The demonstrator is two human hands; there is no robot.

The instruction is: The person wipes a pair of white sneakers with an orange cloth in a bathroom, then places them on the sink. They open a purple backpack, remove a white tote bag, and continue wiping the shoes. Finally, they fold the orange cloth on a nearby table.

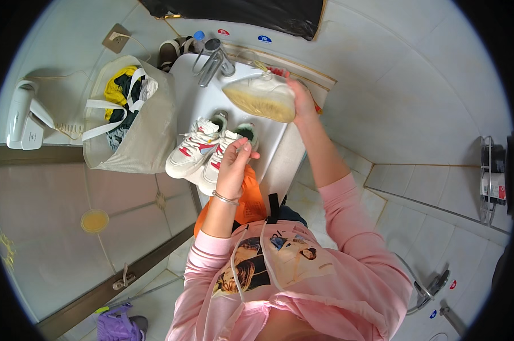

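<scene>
My right hand (303, 101) grips a white sneaker (262, 96) by one end, over the right side of the white washbasin (190, 85). The sneaker is tilted so that its yellowed sole faces me. My left hand (234, 162), with a bracelet at the wrist, hovers palm up, fingers loosely bent and apart, with nothing seen in it. Just beyond and partly behind it is a pair of white sneakers with red patches, a left one (194, 145) and a right one (214, 162), standing side by side at the basin's near left.
A metal faucet (212, 62) rises at the basin's back, beside dark shoes (169, 54) and a blue-capped bottle (199, 36). On the left stands a cream bag (149, 136) stuffed with clothes, near a wall-mounted hair dryer (27, 116). Orange fabric (250, 199) hangs at my front.
</scene>
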